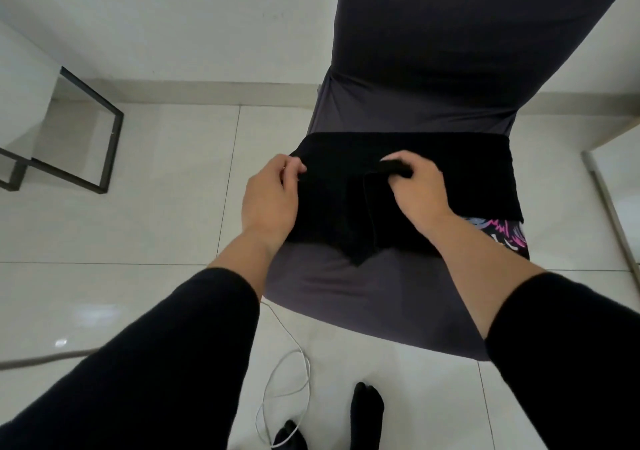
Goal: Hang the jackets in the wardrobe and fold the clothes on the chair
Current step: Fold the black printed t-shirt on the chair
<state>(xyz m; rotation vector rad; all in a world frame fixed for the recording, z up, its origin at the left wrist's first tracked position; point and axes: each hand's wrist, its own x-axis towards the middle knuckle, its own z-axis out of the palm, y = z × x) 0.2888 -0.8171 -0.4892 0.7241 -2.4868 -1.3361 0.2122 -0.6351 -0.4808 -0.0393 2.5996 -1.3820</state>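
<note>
A black garment [398, 179] lies spread across the seat of a chair [363, 294] in a dark grey stretch cover, and both hands are on it. The left hand [268, 197] is at the garment's left edge, its fingers curled in and pinching the cloth at that edge. The right hand [415, 186] is on the middle of the garment, fingers curled round a bunched fold of the black cloth that sticks up between thumb and fingers. Between the two hands a lengthwise fold of the fabric runs toward the person and ends in a point over the bare front of the seat. Just beyond the right wrist, a patterned piece of clothing [502, 235] in pink, blue and black peeks from under the black garment at the seat's right edge. The chair's tall back rises beyond both hands. Both forearms wear black sleeves [156, 363] pushed up from the wrists. Below the hands, on the pale tiled floor [156, 190], a white cable [287, 390] loops beside feet in black socks [367, 411]. Far off to the left of the left hand stands a black metal frame [104, 131].
</note>
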